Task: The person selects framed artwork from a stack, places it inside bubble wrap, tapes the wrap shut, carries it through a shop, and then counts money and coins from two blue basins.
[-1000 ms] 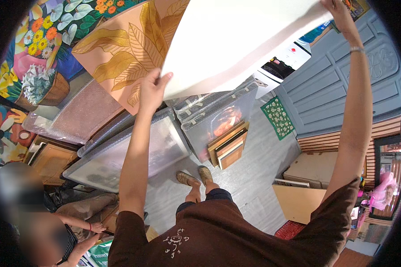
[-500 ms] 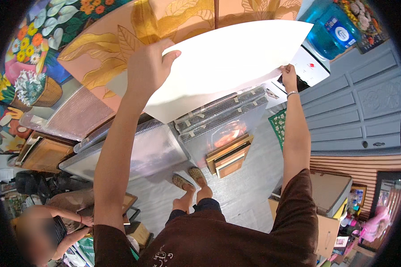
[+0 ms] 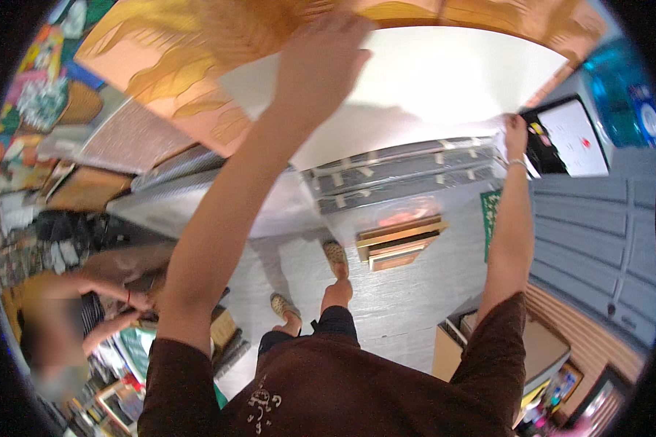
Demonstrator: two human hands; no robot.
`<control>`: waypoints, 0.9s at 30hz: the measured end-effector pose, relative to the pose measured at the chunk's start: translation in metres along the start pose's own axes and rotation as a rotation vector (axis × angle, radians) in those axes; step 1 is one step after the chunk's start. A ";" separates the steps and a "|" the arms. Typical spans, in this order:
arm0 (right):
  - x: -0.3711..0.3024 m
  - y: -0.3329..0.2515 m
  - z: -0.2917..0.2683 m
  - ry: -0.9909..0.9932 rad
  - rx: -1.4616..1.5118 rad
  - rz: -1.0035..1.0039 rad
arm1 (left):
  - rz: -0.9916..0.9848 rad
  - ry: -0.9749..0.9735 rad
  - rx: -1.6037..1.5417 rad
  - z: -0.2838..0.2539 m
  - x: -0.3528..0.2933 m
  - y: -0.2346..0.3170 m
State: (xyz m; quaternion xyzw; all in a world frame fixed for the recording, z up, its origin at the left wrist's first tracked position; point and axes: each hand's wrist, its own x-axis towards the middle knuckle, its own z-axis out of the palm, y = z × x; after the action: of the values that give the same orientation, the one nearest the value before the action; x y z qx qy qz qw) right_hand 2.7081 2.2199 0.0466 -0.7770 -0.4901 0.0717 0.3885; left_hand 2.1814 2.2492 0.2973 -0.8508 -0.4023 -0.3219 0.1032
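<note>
A large white sheet [image 3: 444, 80] spans the space in front of a painting [image 3: 182, 51] with golden leaves on a peach ground. At its upper edge is my left hand [image 3: 321, 65], blurred, the thumb in front and the other fingers bent over the edge. My right hand [image 3: 516, 135] pinches the sheet's lower right corner, beside a white panel with a black border [image 3: 572, 138]. Part of the sheet's left side is hidden behind my left hand and forearm.
Bubble-wrapped panels [image 3: 408, 171] lean below the sheet, with small wooden frames [image 3: 401, 242] on the grey floor before them. A blue water jug [image 3: 623, 102] stands at the far right above grey cabinet doors [image 3: 590, 226]. Another person [image 3: 102, 313] is at the lower left.
My left hand has moved right and up along the sheet's upper edge. My right hand and the sheet have shifted right. My feet have stepped apart.
</note>
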 end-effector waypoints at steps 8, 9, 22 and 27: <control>-0.208 -0.132 0.019 0.173 0.041 -0.090 | -0.296 -0.011 -0.212 -0.066 -0.186 0.015; -0.250 -0.146 0.030 0.002 0.078 -0.037 | -0.441 -0.130 -0.195 -0.076 -0.229 0.021; -0.476 -0.511 0.335 -0.713 -0.021 -0.730 | -1.326 -0.550 -0.149 -0.269 -0.602 0.026; -0.490 -0.525 0.390 -0.750 -0.349 -0.637 | -1.194 -0.591 -0.062 -0.290 -0.628 -0.084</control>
State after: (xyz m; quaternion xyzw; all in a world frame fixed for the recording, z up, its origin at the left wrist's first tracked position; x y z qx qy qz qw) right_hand 1.8960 2.1414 0.0001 -0.5634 -0.8124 0.1406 0.0534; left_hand 1.6892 1.7898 0.1182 -0.5369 -0.8062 -0.0885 -0.2321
